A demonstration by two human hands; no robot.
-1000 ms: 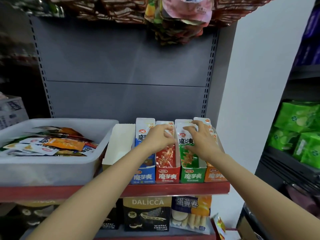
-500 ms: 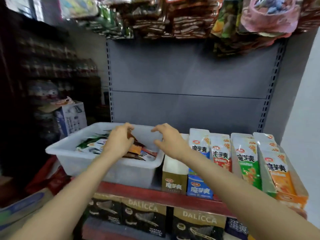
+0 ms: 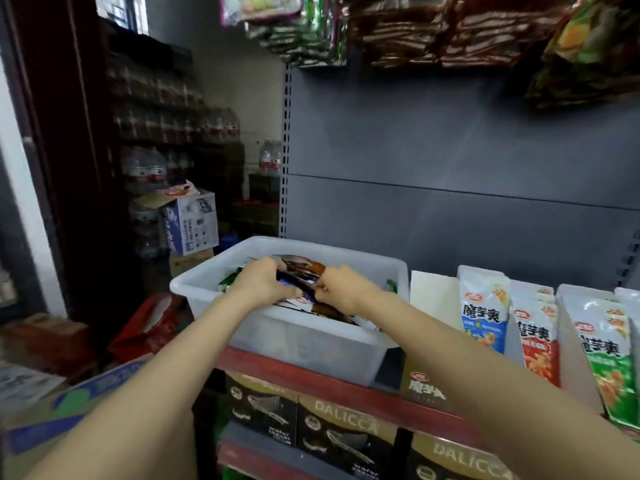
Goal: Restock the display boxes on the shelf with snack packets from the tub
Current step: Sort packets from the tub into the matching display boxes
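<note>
While reaching into translucent white plastic tub (image 3: pixel 291 344), both hands meeting over heap of snack packets (image 3: pixel 304 271). Left hand (image 3: pixel 265 282) with fingers curled down around stack of packets, thumb along near edge; right hand (image 3: pixel 341 289) with fingers bent and pinching same stack from opposite side, knuckles toward camera. Hands nearly touching, bundle held between them.

Packets: flat foil sachets, glossy, lying in loose overlapping layers; uppermost one dark brown with orange-brown patch, beneath it blue and white edges, green corner at left wall and another at right wall of tub. Print too blurred to read.

Tub: rectangular, rounded rim, frosted walls showing faint shadows of contents; set on red-edged shelf (image 3: pixel 311 379), at left end, against grey perforated back panel (image 3: pixel 450 161).

Display boxes (image 3: pixel 485 306) standing in row to right of tub on same shelf: first a plain cream-walled box (image 3: pixel 433 299) with brown front, just beside tub; then blue (image 3: pixel 483 327), red (image 3: pixel 538 348) and green (image 3: pixel 606 368) boxes, each showing upright silver-topped packets with bold dark characters, leaning slightly back.

Below shelf: black and gold cartons (image 3: pixel 343 427) marked DALICCA. Above: hanging bags of brown and green snacks (image 3: pixel 433 29). At left, dim storeroom with bottled drinks (image 3: pixel 145 171), white and blue cardboard carton (image 3: pixel 192 223) and red bag (image 3: pixel 149 327) on floor.
</note>
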